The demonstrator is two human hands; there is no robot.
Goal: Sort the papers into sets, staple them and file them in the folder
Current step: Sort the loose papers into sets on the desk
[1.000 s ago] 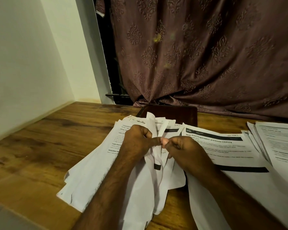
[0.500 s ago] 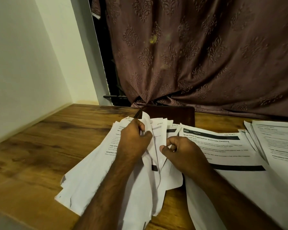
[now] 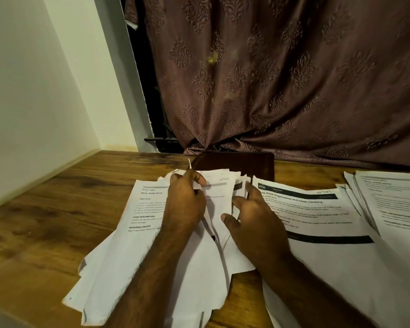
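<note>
The right hand [image 3: 253, 223] had let go and spread its fingers over the loose pile of white printed papers [image 3: 152, 252] on the brown wooden table [image 3: 45, 221]; the left hand [image 3: 186, 202] pinched a sheet's top edge.

From my feed, the left hand [image 3: 185, 200] covers the middle of the loose paper pile [image 3: 128, 252], so I can't read those lines. The right hand [image 3: 253, 223] hides the left edge of the printed sheet [image 3: 317, 209], whose small text is blurred. The dark folder [image 3: 234, 162] is half buried under papers. The stack at right [image 3: 393, 200] runs off the frame edge, its text unreadable.
</note>
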